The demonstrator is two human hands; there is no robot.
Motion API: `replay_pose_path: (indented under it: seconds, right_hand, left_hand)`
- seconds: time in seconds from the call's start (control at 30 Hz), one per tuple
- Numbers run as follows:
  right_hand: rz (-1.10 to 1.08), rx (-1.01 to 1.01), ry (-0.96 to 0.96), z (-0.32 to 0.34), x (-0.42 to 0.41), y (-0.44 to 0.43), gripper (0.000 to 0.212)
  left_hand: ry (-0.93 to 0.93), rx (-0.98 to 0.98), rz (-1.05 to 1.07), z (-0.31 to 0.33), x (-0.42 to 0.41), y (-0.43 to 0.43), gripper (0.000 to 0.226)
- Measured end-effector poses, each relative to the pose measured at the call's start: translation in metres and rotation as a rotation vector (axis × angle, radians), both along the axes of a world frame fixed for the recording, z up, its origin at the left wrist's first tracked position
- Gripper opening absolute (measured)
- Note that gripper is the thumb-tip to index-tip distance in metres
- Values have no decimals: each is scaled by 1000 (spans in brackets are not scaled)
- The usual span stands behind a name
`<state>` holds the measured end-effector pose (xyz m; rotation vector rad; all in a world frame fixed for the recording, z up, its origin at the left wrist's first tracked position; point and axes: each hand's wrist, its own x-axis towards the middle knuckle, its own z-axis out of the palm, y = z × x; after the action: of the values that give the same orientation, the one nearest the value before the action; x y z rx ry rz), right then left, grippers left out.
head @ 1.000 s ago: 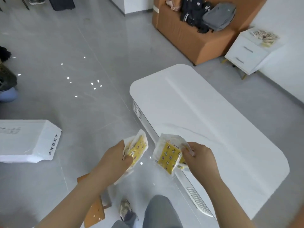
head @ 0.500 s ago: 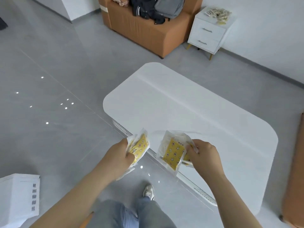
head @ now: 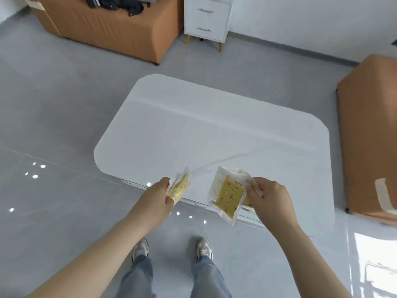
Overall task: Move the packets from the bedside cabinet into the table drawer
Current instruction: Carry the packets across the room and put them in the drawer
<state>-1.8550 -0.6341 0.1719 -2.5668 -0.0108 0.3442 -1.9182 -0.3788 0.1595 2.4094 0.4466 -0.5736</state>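
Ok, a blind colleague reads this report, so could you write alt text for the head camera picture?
A person's left hand and right hand each grip yellow-printed packets above the near edge of a white table. Behind it stand an orange sofa and a white bedside cabinet.

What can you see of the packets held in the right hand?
The right-hand packets are clear crinkly plastic pouches with a yellow panel printed with stars and small round figures. At least two overlap, the rear one mostly hidden. The right hand pinches their upper right edge; they hang tilted in the air above the white table's near edge.
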Motion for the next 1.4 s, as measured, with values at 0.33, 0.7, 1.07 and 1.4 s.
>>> replay_pose_path:
  seconds: [0.33, 0.7, 1.07, 1.4]
  right_hand:
    - [-183, 47, -11, -59, -30, 18, 26]
    - [-147, 82, -187, -174, 24, 9, 19]
    - [-139, 173, -392, -256, 51, 9, 25]
    - [-115, 254, -490, -279, -13, -8, 22]
  left_hand:
    - [-151, 95, -242, -67, 30, 25, 13]
    - [-336, 235, -258, -229, 81, 21, 24]
    - [-562, 250, -332, -344, 112, 22, 20]
    - [-436, 264, -550, -365, 96, 12, 13]
